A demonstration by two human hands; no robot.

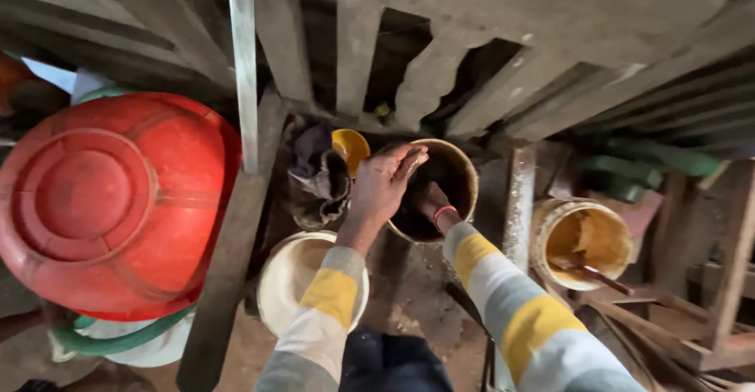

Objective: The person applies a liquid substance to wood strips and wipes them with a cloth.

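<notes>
A round tan bucket [464,173] with a dark inside stands on the dirt floor under rough wooden boards. My left hand [383,185] rests on its near-left rim, fingers curled over the edge. My right hand [431,200] reaches down inside the bucket and is mostly hidden in the dark contents; only the wrist with a red band shows. Both arms wear grey-and-yellow striped sleeves.
A large upturned red basin [110,203] fills the left. A dark rag [318,173] and a small yellow bowl [351,148] lie beside the bucket. A pale bucket [292,276] sits below; a yellow-stained bucket [582,242] with a stick stands right. Wooden posts [519,203] and planks surround.
</notes>
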